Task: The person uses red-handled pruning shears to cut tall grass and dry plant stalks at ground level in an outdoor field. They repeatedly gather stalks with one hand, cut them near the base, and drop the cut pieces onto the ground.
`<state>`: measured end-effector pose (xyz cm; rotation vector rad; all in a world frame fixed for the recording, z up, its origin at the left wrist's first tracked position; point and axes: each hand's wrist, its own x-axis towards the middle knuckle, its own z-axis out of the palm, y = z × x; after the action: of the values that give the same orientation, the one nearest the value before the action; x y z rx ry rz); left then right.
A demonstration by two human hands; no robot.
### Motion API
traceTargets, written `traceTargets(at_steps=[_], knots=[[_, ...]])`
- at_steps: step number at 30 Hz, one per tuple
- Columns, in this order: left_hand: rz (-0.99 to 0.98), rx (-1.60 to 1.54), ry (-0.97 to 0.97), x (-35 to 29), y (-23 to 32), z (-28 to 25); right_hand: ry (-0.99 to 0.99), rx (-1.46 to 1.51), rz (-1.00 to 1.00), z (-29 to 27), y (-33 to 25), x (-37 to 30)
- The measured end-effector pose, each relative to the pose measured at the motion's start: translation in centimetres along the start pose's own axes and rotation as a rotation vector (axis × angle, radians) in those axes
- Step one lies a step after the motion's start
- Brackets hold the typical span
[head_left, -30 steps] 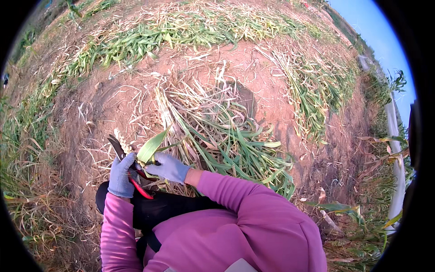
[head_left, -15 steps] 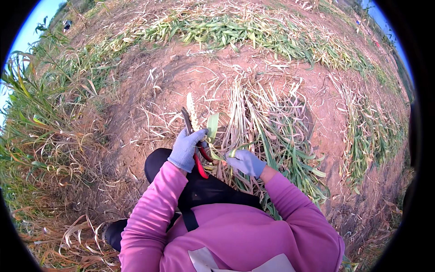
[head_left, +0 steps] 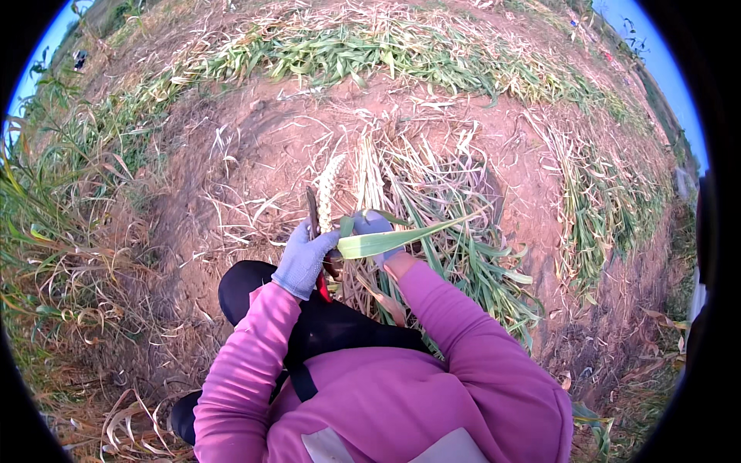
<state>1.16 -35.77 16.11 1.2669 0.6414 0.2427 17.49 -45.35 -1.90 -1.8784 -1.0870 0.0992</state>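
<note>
My gloved left hand point(head_left: 305, 258) is closed around red-handled pruning shears point(head_left: 323, 288), whose dark blade points up and away from me. The same hand holds a pale, knobbly seed head point(head_left: 327, 189), standing upright beside the blade. From its fingertips a long green leaf point(head_left: 386, 241) stretches to the right, passing in front of my right wrist. My gloved right hand point(head_left: 375, 225) is close by at the base of the seed head, its fingers curled and partly hidden by leaves. What they grip, if anything, is hidden.
A pile of cut stalks and leaves point(head_left: 455, 224) lies just beyond my right arm. Another cut bundle point(head_left: 594, 208) is farther right. A long row of cut green plants point(head_left: 332, 55) curves across the back. Tall grassy plants point(head_left: 62, 255) stand at left. My black-clad knee point(head_left: 245, 293) is bent below.
My right hand has moved left and up, close to my left hand. The green leaf now extends rightward across my right wrist. The shears and seed head stay in my left hand.
</note>
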Motion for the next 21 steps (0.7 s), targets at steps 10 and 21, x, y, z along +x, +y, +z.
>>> traceTargets(at_steps=[10, 21], knots=[[0.166, -0.184, 0.064, -0.4, 0.4, -4.7, -0.159, 0.626, 1.297, -17.1, 8.5, -10.1], [0.22, -0.141, 0.059, 0.9, -0.4, -3.5, -0.396, 0.254, 0.383, -16.9, -6.1, 0.9]])
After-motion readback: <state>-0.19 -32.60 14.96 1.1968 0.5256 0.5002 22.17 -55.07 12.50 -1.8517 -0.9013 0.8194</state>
